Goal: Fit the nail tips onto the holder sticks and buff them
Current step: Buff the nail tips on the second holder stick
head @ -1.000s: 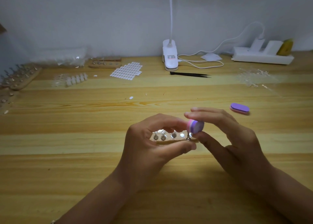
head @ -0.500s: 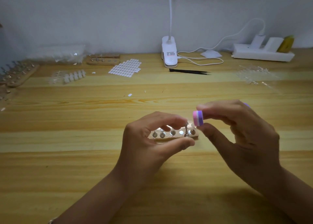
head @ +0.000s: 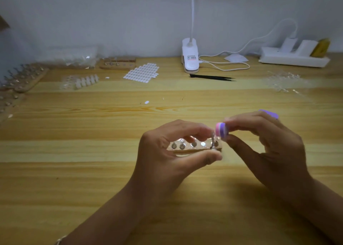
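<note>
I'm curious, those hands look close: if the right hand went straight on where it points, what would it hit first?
Its buffer would likely meet the upright stick first, just before the left hand; depth is hard to judge.

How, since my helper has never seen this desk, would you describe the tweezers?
Start at the white clip lamp at the back edge of the wooden desk. Just in front of its base lie the tweezers: thin and pointed, the only black thing among white neighbours.

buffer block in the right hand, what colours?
Pink and purple layers with a pale stripe between, on the buffer block held by the right hand; head view.
</note>
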`<state>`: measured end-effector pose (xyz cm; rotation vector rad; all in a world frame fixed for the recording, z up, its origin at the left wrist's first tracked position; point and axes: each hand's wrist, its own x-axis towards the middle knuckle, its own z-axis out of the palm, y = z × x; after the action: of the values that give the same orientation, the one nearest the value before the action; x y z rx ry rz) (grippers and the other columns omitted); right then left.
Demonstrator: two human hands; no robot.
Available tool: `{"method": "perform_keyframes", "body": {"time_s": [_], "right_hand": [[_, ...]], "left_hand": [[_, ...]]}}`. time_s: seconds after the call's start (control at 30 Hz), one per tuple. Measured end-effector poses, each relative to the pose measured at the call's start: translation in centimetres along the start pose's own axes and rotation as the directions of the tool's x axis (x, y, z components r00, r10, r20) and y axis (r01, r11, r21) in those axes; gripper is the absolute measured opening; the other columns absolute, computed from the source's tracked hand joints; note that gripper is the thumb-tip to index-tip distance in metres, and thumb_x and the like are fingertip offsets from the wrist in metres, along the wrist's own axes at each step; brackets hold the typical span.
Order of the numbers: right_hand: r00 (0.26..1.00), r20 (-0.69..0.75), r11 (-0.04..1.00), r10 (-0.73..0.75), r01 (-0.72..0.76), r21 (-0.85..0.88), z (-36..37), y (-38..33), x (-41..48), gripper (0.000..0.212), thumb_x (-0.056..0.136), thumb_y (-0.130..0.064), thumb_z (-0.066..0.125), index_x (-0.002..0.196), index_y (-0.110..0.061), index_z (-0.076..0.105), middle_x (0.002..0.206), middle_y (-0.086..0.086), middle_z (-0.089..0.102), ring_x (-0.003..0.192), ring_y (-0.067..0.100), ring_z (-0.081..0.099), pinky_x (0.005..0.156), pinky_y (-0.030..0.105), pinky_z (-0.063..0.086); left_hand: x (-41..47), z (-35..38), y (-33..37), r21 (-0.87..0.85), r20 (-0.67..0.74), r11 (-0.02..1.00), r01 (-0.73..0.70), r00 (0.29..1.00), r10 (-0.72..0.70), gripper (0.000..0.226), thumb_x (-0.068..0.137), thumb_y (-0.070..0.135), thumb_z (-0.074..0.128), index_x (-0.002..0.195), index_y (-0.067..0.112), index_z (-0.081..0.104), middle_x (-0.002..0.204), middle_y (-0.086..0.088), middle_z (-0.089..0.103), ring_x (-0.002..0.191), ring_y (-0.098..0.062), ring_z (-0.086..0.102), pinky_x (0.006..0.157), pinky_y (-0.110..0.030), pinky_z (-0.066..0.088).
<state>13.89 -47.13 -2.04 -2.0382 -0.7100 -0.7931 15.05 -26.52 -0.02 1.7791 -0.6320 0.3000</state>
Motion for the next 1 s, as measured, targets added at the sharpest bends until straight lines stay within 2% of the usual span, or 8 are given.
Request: {"method": "perform_keyframes", "body": {"time_s": [0.13,0.23,0.37,0.43,0.53,0.67,0.8,1.0], "right_hand": [[0.993,0.003,0.993,-0.119,0.119,0.012,0.4,-0.8,-0.2,0.025,0.089,-0.005,0.069,0.111,-0.016,0.064,0.106,0.000,0.069,0.106,0.010,0.066,0.092,0.023,0.050],[0.998,0.036,0.996,-0.051,0.053,-0.073,0.1,0.1,-0.1,0.027,0.088,-0.002,0.071,0.112,-0.012,0.062,0.103,0.002,0.069,0.103,0.004,0.063,0.092,0.016,0.048],[0.995,-0.024,0.994,-0.101,0.101,0.032,0.3,-0.6,0.0,0.027,0.090,-0.007,0.068,0.114,-0.015,0.061,0.106,0.000,0.068,0.105,0.008,0.065,0.091,0.019,0.049],[0.992,0.015,0.992,-0.125,0.125,-0.028,0.4,-0.6,-0.3,0.026,0.091,-0.009,0.065,0.117,-0.011,0.060,0.109,-0.002,0.065,0.108,0.006,0.063,0.095,0.019,0.049],[1.000,0.000,0.996,0.007,-0.007,-0.085,0.0,0.2,-0.1,0.018,0.089,-0.014,0.068,0.106,-0.009,0.064,0.101,-0.001,0.067,0.097,0.012,0.065,0.089,0.018,0.049],[0.980,-0.057,0.981,0.189,-0.186,0.062,-0.1,-0.2,0.2,0.025,0.082,-0.024,0.070,0.101,-0.011,0.059,0.090,0.001,0.062,0.079,0.020,0.062,0.070,0.035,0.053],[0.985,-0.051,0.986,0.162,-0.159,0.054,0.5,-0.7,0.1,0.023,0.082,-0.018,0.074,0.099,-0.015,0.059,0.098,0.002,0.058,0.077,0.017,0.058,0.065,0.031,0.050],[0.989,-0.002,0.987,0.146,-0.146,0.059,0.9,-0.7,-0.2,0.017,0.088,-0.021,0.069,0.100,-0.009,0.064,0.093,-0.001,0.066,0.078,0.014,0.063,0.065,0.032,0.054]], "left_hand": [[-0.1,0.1,0.1,0.015,0.041,1.000,-0.019,0.999,0.018,0.032,0.068,0.024,0.085,0.098,0.022,0.074,0.091,0.010,0.074,0.086,-0.013,0.069,0.072,-0.026,0.055],[-0.1,0.0,0.1,-0.020,0.030,1.000,0.005,1.000,-0.005,0.032,0.068,0.026,0.085,0.098,0.024,0.074,0.091,0.010,0.074,0.086,-0.016,0.069,0.072,-0.027,0.056],[-0.1,0.3,-0.1,-0.035,0.066,0.999,0.022,0.998,-0.020,0.033,0.069,0.024,0.084,0.099,0.023,0.073,0.093,0.008,0.074,0.087,-0.018,0.070,0.072,-0.032,0.057],[-0.1,0.4,-0.3,-0.051,0.087,0.998,0.033,0.996,-0.028,0.032,0.069,0.025,0.083,0.099,0.021,0.074,0.094,0.005,0.074,0.087,-0.020,0.070,0.072,-0.033,0.057],[-0.2,0.2,-0.5,-0.156,0.068,0.980,0.124,0.991,-0.114,0.031,0.067,0.026,0.085,0.095,0.018,0.076,0.092,-0.002,0.074,0.085,-0.025,0.069,0.074,-0.037,0.058],[0.0,0.3,-0.8,-0.292,0.072,0.925,0.244,0.970,-0.233,0.031,0.064,0.024,0.085,0.092,0.012,0.076,0.089,-0.007,0.074,0.081,-0.022,0.069,0.073,-0.034,0.056],[0.0,0.7,-0.8,-0.326,0.111,0.911,0.253,0.967,-0.229,0.029,0.065,0.018,0.085,0.093,0.013,0.077,0.089,-0.006,0.074,0.078,-0.014,0.067,0.070,-0.024,0.053],[-0.1,0.8,-1.1,-0.404,0.091,0.849,0.341,0.938,-0.333,0.032,0.063,0.021,0.087,0.093,0.014,0.077,0.089,-0.009,0.076,0.082,-0.024,0.071,0.077,-0.037,0.060]]}}
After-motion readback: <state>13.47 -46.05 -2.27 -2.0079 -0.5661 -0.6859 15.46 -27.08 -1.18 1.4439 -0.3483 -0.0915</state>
